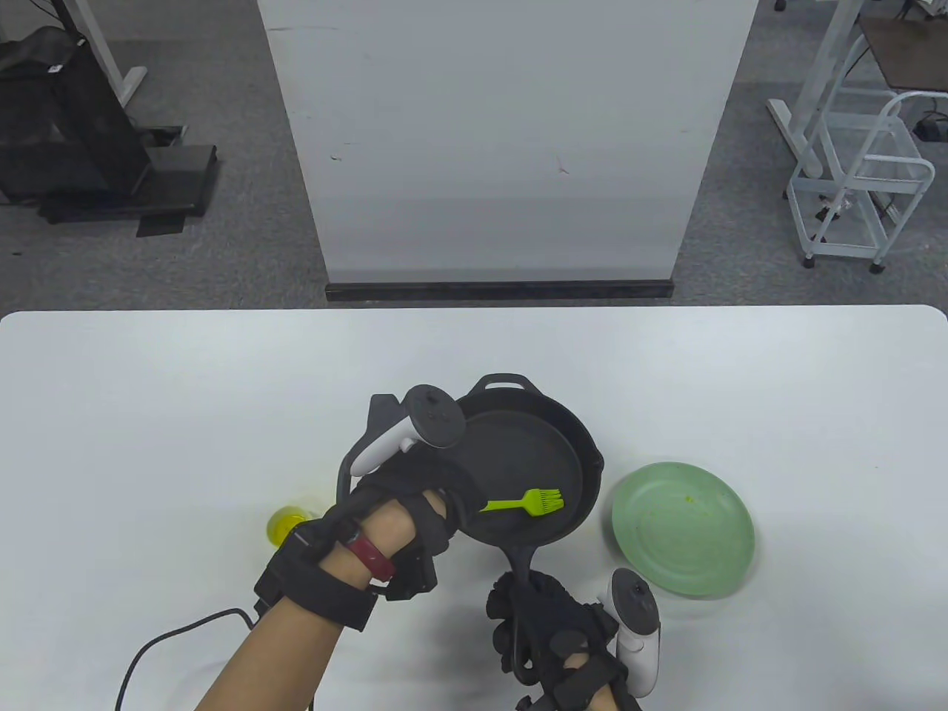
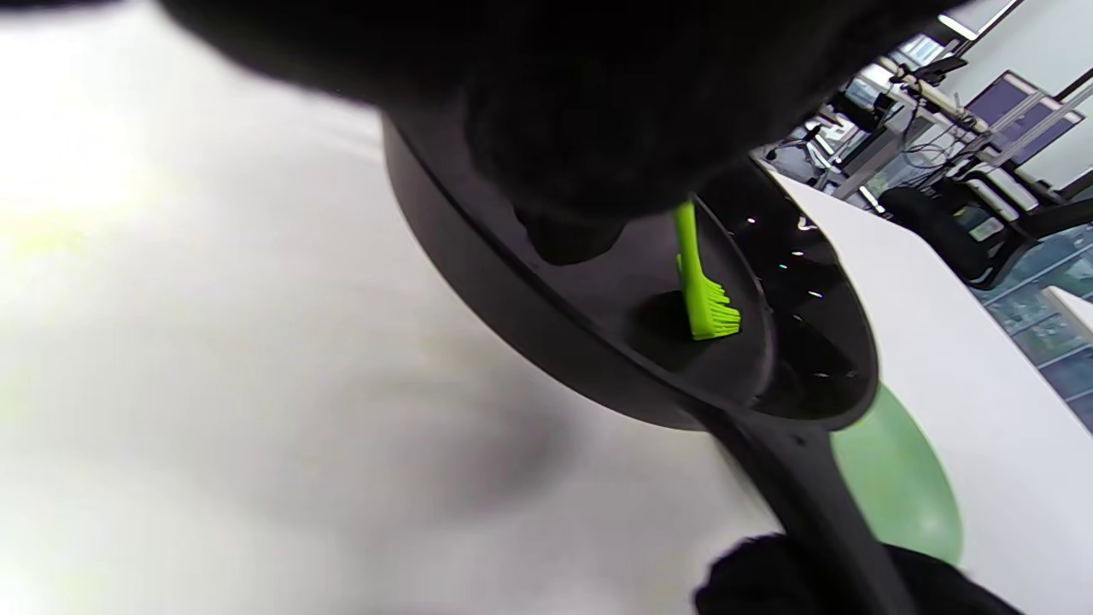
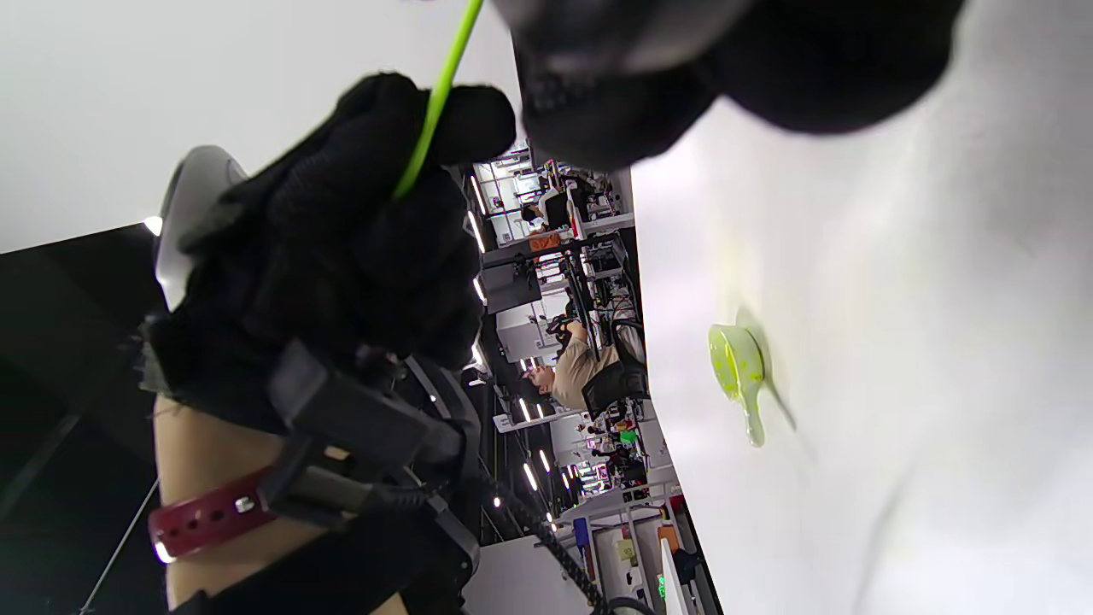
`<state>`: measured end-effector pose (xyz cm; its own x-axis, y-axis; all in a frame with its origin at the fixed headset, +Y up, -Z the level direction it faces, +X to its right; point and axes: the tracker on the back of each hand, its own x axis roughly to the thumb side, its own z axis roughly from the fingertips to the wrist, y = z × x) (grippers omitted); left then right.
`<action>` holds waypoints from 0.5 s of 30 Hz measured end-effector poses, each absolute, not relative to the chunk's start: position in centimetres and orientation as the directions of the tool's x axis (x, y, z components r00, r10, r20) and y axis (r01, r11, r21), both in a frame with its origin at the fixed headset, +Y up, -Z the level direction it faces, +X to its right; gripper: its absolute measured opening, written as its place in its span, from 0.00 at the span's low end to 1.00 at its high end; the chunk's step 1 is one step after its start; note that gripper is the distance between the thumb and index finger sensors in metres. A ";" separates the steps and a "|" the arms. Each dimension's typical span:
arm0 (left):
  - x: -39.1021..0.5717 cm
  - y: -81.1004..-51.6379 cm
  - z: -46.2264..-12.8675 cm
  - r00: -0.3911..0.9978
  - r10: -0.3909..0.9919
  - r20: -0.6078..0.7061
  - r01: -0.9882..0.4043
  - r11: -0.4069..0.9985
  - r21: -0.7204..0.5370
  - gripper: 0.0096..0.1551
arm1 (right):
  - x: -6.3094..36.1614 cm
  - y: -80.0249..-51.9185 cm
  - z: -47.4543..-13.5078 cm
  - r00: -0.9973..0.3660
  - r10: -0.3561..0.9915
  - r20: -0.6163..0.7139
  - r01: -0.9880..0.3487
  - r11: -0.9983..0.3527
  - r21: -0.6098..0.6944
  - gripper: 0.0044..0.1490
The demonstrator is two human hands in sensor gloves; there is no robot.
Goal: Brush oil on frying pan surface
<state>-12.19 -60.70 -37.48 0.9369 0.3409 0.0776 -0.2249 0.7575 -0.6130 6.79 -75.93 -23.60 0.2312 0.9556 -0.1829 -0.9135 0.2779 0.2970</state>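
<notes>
At frame centre, the left hand [image 1: 415,511] pinches the green silicone brush [image 1: 527,503] inside the cast-iron frying pan [image 1: 518,459]; the right hand [image 1: 552,629] grips its handle.

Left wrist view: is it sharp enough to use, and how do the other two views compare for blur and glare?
Left wrist view: the table is overexposed and soft, the bright green silicone brush stays readable, and small glints dot the black cast-iron frying pan. Table view: evenly lit, though the pale green plate has a smeared edge. Right wrist view: the left hand is sharp and the near glove is a dark blur.

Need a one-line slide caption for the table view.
Left hand holds lime-green silicone brush inside black cast-iron frying pan; right hand grips its handle.
</notes>
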 end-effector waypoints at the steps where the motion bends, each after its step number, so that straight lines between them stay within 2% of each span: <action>1: -12.6 -60.6 -37.5 0.939 0.335 0.073 -0.223 0.760 -0.610 0.26 | 6.8 -75.9 -23.6 0.230 0.956 -0.181 -0.915 0.276 0.296 0.35; 8: -15.9 -59.9 -37.7 0.962 0.271 0.026 -0.202 0.774 -0.600 0.26 | 6.8 -76.0 -23.6 0.231 0.955 -0.185 -0.916 0.277 0.289 0.35; 15: -16.5 -57.3 -36.6 0.987 0.145 0.070 -0.086 0.843 -0.532 0.26 | 6.9 -76.0 -23.6 0.226 0.957 -0.180 -0.920 0.270 0.284 0.35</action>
